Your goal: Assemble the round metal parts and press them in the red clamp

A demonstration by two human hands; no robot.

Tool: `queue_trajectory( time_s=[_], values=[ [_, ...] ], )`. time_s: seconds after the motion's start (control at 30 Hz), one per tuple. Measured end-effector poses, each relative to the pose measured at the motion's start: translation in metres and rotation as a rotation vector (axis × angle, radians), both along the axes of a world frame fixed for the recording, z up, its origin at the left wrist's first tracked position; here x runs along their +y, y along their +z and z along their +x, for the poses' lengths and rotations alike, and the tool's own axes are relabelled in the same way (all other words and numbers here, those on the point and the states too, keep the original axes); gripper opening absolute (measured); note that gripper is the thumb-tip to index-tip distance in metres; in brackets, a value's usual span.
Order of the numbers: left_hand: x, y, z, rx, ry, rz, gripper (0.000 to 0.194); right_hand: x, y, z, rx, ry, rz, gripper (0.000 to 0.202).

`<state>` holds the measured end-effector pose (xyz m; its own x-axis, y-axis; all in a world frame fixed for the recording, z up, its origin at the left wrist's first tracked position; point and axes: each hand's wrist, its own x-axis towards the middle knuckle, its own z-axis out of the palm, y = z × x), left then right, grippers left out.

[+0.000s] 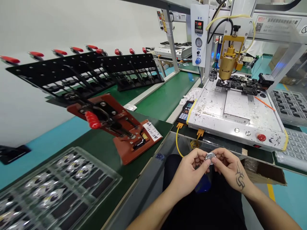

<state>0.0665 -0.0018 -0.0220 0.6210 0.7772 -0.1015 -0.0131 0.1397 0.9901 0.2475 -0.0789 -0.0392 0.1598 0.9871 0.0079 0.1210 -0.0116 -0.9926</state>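
A small shiny silver part (210, 156) is pinched between both hands above my lap. My left hand (192, 171) grips its left side with thumb and fingers, and my right hand (226, 166) grips its right side. To the left, a clear tray (117, 180) holds several similar shiny parts. A reddish-brown clamp fixture (127, 153) with a red handle (93, 119) stands on the dark green bench behind that tray. The dispensing machine (208, 118), with a gold cylinder (225, 67) over black fixtures (242, 83), is beyond my hands.
Black racks (130, 65) with red-handled clamps stand at the back left. A keypad controller (185, 111) and yellow cable (177, 142) lie beside the machine. Trays of black parts (291, 105) and round parts (295, 147) are at the right. Below sits a cardboard box (271, 179).
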Motion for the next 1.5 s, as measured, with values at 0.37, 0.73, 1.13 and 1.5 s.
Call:
queue_trajectory(
  time_s=[0.37,0.73,1.13,1.5],
  values=[
    [0.014,0.042,-0.041,0.156,0.154,0.428,0.019,0.030,0.009,0.019,-0.588,0.332,0.435,0.049],
    [0.122,0.118,-0.147,0.490,0.434,1.435,0.058,0.084,0.034,-0.009,-0.513,0.241,0.579,0.034],
    [0.168,0.156,-0.233,0.439,0.940,0.729,0.031,0.163,0.019,-0.076,-0.464,0.441,0.501,0.034],
    [0.132,-0.010,-0.191,0.784,0.457,0.450,0.005,0.232,-0.019,-0.131,-0.516,0.569,0.499,0.030]
  ],
)
